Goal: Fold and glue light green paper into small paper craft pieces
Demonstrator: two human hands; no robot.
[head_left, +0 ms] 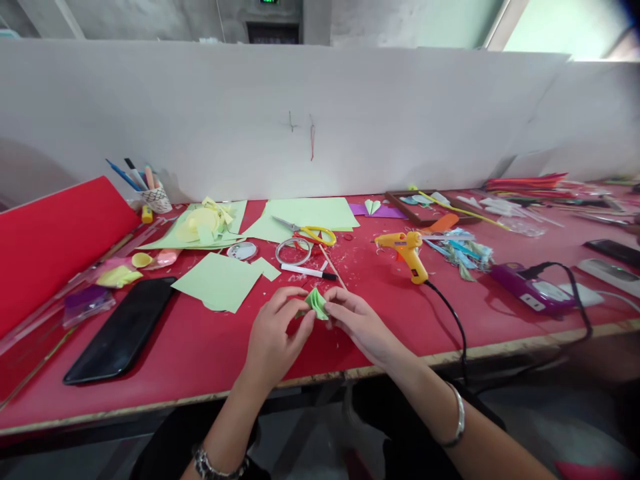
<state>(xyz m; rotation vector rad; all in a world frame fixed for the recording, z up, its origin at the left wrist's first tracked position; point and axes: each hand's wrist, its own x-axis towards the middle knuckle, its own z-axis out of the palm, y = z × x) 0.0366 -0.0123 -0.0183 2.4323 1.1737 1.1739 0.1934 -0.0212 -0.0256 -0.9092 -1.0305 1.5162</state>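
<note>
Folded green paper: the small pleated piece (317, 304) is up between the two hands, near the front edge of the red table (200, 363); it bridges the short gap from fingertips to fingertips.
Left hand: the left hand (273, 330) pinches the paper's left side between thumb and fingers, coming in from the near left.
Right hand: the right hand (364, 328) has thumb and fingertips closed on the paper's right edge, coming in from the near right.
Nearer hand: neither; both touch the paper, one on each side.
Pleats: they fan open between the hands, with the creases slanting from upper left to lower right. The piece is too compact to tell a clear long axis, and fingers cover part of its edges.
Marker: the white marker (305, 270) lies just beyond the paper, mostly crosswise, dark end toward the right hand.
Scissors: the scissors (285, 223) lie farther out, past the marker, blades pointing left and yellow handles right.
Green sheet: the cut sheet (217, 280) lies beyond and to the left of the left hand, apart from it.
Glue gun: the yellow glue gun (411, 252) lies beyond and to the right, nearer the right hand; its nozzle points left and its cord trails toward the table's front edge.
</note>
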